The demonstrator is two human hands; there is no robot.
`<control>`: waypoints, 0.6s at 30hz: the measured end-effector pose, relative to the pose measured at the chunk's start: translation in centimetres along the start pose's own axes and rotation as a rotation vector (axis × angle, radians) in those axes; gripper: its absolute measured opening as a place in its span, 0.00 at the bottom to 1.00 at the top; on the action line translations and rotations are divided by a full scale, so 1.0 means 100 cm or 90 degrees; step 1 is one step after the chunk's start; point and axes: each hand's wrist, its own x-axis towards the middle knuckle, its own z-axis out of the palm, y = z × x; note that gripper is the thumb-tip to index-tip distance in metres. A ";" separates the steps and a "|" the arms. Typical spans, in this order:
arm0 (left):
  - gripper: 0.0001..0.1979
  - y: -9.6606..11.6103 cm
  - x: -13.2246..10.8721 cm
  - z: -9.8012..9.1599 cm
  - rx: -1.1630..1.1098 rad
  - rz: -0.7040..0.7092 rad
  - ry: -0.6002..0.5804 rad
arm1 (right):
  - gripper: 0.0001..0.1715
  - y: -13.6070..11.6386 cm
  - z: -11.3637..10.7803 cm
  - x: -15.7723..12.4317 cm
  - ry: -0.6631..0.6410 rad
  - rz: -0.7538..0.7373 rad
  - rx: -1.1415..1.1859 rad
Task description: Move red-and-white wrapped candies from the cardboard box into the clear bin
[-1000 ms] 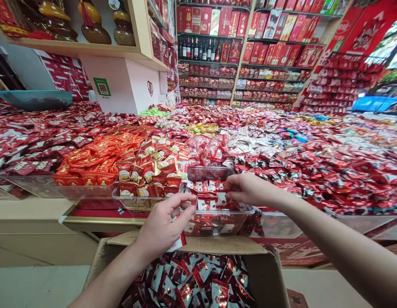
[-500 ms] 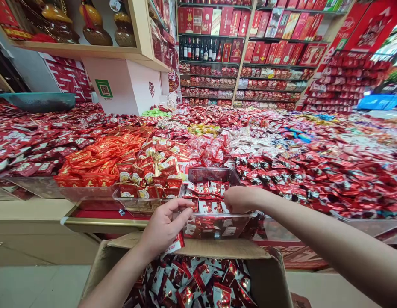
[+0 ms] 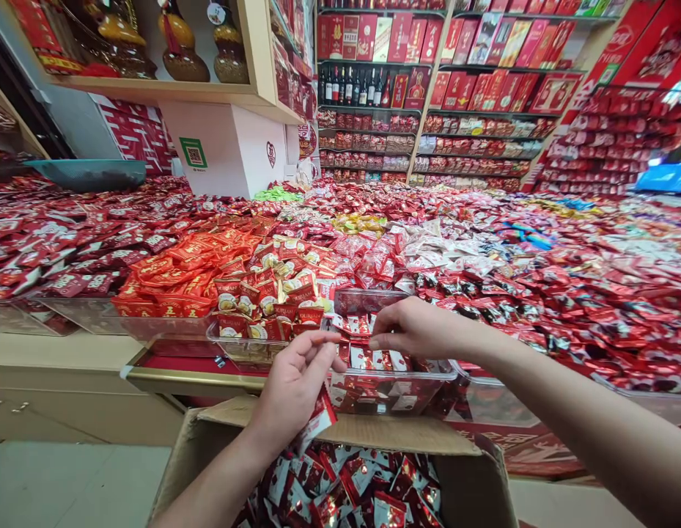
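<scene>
My left hand (image 3: 293, 385) hovers over the front edge of a clear plastic tray (image 3: 395, 392) and grips red-and-white candy packets (image 3: 321, 418) that stick out under its fingers. My right hand (image 3: 409, 330) reaches into the same tray from the right, fingers curled together on the red-and-white packets (image 3: 373, 357) lying inside. Whether it holds one I cannot make out. Below both hands stands an open cardboard box (image 3: 472, 477) full of the same packets.
A huge display of red wrapped sweets (image 3: 538, 279) spreads ahead, with orange-red packets (image 3: 175, 271) at left. A gold-edged counter lip (image 3: 191, 378) runs at left. Shelves of red gift boxes and bottles (image 3: 351, 86) line the back wall. A teal basin (image 3: 90, 173) sits far left.
My right hand dipped into the tray and has lifted slightly toward its back. My left hand has stayed over the tray's front edge with its packets. The view has shifted a little left.
</scene>
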 end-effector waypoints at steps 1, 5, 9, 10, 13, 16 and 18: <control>0.10 0.006 0.002 0.003 0.009 0.021 0.024 | 0.16 -0.008 -0.001 -0.006 0.022 -0.028 0.094; 0.09 0.026 0.014 0.013 0.052 0.104 0.080 | 0.17 -0.034 0.011 -0.017 0.023 -0.090 0.342; 0.09 0.031 0.016 0.014 -0.058 0.091 -0.008 | 0.15 -0.027 0.023 -0.017 0.099 -0.070 0.433; 0.10 0.030 0.015 0.013 -0.088 0.067 -0.062 | 0.15 -0.021 0.025 -0.017 0.105 -0.060 0.463; 0.12 0.024 0.012 0.010 -0.129 -0.015 -0.202 | 0.15 -0.006 0.029 -0.019 0.122 -0.024 0.558; 0.12 0.016 0.012 0.009 -0.094 -0.039 -0.208 | 0.15 0.002 0.036 -0.021 0.159 -0.011 0.617; 0.12 0.014 0.011 0.011 -0.037 -0.007 -0.170 | 0.16 0.001 0.041 -0.022 0.200 -0.006 0.635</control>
